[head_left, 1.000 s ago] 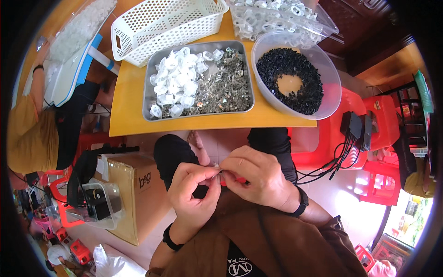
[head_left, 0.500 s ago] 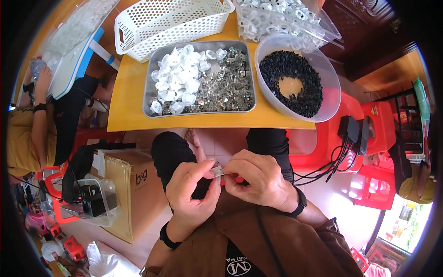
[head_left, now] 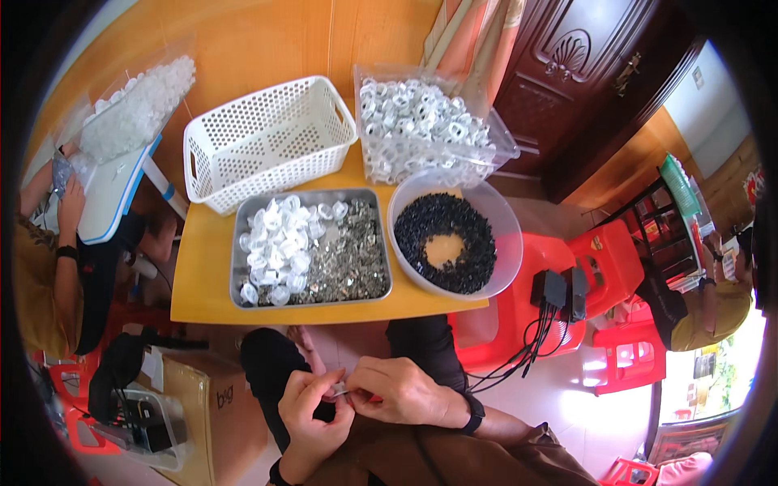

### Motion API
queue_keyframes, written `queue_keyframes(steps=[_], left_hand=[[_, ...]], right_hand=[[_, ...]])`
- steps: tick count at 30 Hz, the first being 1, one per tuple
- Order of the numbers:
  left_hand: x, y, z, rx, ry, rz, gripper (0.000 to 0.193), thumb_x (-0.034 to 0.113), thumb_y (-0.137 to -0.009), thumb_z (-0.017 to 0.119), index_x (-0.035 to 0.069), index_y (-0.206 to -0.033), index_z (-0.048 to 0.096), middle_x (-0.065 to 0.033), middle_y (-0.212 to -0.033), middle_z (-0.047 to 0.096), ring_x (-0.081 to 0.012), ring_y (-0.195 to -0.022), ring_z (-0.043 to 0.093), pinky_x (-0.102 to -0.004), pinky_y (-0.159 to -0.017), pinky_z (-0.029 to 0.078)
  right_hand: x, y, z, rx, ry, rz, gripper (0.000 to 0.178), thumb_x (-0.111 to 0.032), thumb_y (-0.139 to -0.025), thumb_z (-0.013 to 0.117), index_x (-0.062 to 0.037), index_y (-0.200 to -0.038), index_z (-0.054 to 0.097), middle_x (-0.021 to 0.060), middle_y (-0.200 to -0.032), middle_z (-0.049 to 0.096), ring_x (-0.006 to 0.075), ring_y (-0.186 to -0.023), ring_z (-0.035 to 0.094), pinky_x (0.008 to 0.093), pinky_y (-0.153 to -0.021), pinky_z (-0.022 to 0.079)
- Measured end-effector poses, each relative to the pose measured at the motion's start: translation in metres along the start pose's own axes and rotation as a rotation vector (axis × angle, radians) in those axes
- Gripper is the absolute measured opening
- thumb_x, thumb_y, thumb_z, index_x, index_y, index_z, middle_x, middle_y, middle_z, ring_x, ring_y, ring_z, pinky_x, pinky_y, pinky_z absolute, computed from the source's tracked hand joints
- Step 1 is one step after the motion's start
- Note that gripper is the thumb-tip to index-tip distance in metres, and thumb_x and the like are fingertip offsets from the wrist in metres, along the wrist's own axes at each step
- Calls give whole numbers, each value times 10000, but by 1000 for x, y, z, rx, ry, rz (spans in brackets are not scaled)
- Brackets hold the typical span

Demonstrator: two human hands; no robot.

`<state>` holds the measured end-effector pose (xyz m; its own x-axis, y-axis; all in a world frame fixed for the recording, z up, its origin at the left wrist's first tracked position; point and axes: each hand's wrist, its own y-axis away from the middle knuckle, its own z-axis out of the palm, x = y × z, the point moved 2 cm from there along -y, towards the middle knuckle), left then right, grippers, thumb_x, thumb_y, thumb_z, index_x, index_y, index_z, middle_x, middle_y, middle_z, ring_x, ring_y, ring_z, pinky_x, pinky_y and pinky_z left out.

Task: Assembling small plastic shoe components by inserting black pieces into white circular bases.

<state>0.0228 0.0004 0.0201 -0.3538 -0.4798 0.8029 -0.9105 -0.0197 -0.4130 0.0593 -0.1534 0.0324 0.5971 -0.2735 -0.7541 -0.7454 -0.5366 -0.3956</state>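
Silvery metal glints between your two hands, low over your lap: a small part that looks like a clip or spring piece, though it is too small here to name for certain. Your left hand pinches it from the left with thumb and forefinger closed on it, and your right hand meets it from the right, fingertips closed on the same part, so both hands touch at that point. Your right wrist carries a dark band.

Ahead of your knees stands a low yellow table. Along its near edge, toward the left, sits a grey metal tray; its left half holds clear plastic caps and its right half a heap of small metal bits. Just beside the tray, at the near right corner and overhanging the edge, is a clear round bowl with black beads ringed around a bare middle. At the far left corner a white perforated basket stands tilted, and at the far right corner a clear tub is filled with whitish ring-shaped parts.

Right of the table stand red plastic stools, with black power adapters resting on the nearest one. A cardboard box sits on the floor by your left knee. Another person's arm shows at the left.
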Motion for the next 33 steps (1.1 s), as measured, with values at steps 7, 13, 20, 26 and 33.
queue_keyframes(steps=[7,13,20,26,33], left_hand=[[-27,9,-11,170,137,-172,593,128,-677,769,-37,-1204,552,-136,-1091,515,-244,-984,531,-336,-909,426],[-42,20,-20,-6,-182,-178,1161,590,-679,738,-18,-1458,129,-266,-1508,42,-409,-1392,101,-503,-1111,133],[-45,17,-26,-5,-65,-223,1222,499,-652,789,-66,-1445,50,-288,-1497,34,-433,-1390,84,-493,-1123,120],[-47,21,-28,-39,-138,-182,1290,590,-622,757,-40,-1455,0,-295,-1497,23,-430,-1396,76,-500,-1124,131],[-43,22,-39,-2,-146,-212,1225,479,-631,807,-30,-1456,58,-292,-1490,50,-436,-1385,113,-501,-1113,170]], right_hand=[[23,-7,-17,-282,48,204,204,-19,-758,601,-33,-962,607,118,-829,606,277,-725,626,356,-638,506],[37,-66,-117,-79,416,142,196,-79,-739,626,-54,-930,663,130,-771,657,287,-699,649,357,-657,519],[18,-105,-109,479,453,67,302,26,-750,679,-20,-1045,634,92,-911,650,146,-751,643,255,-617,522],[60,-100,-12,64,424,57,177,-28,-754,687,-38,-928,661,100,-848,636,219,-676,643,303,-601,515],[92,-132,30,-7,582,17,191,-70,-734,664,-73,-925,663,105,-828,620,294,-777,633,392,-673,517]])
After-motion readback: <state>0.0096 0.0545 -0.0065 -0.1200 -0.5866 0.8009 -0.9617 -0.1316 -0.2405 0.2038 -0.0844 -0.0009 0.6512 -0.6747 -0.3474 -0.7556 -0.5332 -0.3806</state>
